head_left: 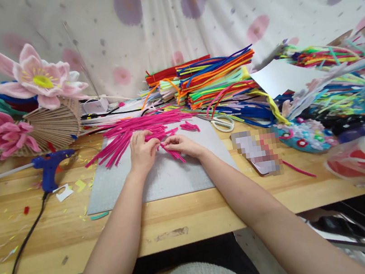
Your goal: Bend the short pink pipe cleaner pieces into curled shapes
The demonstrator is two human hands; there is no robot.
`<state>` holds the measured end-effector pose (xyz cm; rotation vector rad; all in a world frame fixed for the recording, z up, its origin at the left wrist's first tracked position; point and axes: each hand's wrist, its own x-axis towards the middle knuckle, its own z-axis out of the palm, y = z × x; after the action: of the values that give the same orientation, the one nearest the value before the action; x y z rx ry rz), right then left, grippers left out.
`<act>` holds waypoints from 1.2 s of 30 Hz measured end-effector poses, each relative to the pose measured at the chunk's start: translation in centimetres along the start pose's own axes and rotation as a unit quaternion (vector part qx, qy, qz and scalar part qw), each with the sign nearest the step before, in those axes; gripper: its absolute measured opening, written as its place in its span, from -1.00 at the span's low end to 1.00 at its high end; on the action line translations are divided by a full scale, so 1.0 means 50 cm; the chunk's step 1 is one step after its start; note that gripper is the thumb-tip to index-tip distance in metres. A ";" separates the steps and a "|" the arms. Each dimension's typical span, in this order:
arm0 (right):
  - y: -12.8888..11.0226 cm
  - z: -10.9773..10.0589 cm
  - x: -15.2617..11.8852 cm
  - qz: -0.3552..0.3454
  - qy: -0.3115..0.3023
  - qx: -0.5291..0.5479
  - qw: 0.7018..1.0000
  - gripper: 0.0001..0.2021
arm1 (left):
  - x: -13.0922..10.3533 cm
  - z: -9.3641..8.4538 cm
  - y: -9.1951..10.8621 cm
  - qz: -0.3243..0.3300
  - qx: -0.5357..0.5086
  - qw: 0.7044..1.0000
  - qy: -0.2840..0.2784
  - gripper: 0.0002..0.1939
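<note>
Both my hands meet over a grey cutting mat [176, 186]. Between them is a magenta pipe cleaner [177, 155], its end slanting down to the right. My left hand [144, 151] pinches it with thumb and forefinger, and my right hand [182, 145] pinches it from the other side. Just behind my left hand, a loose bundle of long magenta pipe cleaners [115, 147] spreads across the mat. A small magenta bent piece [189, 127] lies apart, beyond my right hand. How the held stem is bent at my fingertips is too small to tell.
A blue glue gun [50, 168] with its cord lies at left, below fuzzy pink flowers [41, 78]. Stacks of coloured pipe cleaners [214, 77] line the back. White-handled scissors [223, 124], a blurred phone-like object [256, 153] and a decorated blue piece [306, 137] sit at right.
</note>
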<state>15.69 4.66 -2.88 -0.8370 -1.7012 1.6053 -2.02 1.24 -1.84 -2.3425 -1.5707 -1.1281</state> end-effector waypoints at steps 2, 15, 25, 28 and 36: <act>0.004 0.001 0.002 0.011 -0.001 0.007 1.000 -0.79 | 0.000 0.001 0.006 -0.035 -0.030 0.999 0.025 -0.90; 0.001 0.006 0.000 0.002 -0.008 0.013 1.000 -0.76 | -0.002 0.050 0.025 -0.391 -0.549 0.738 -0.026 -0.70; 0.011 0.015 0.013 0.004 0.027 0.039 0.999 -0.80 | 0.003 0.047 0.022 -0.377 -0.577 0.724 -0.040 -0.69; 0.013 0.016 0.016 0.006 0.038 0.032 0.999 -0.82 | 0.003 0.049 0.022 -0.371 -0.573 0.730 -0.039 -0.71; 0.009 0.019 0.013 0.016 0.029 0.023 0.999 -0.81 | 0.006 0.051 0.019 -0.382 -0.561 0.732 -0.059 -0.75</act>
<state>14.53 4.66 -3.35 -0.8826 -1.6131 1.6197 0.17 2.20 -3.19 -2.1981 -2.4638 -2.8258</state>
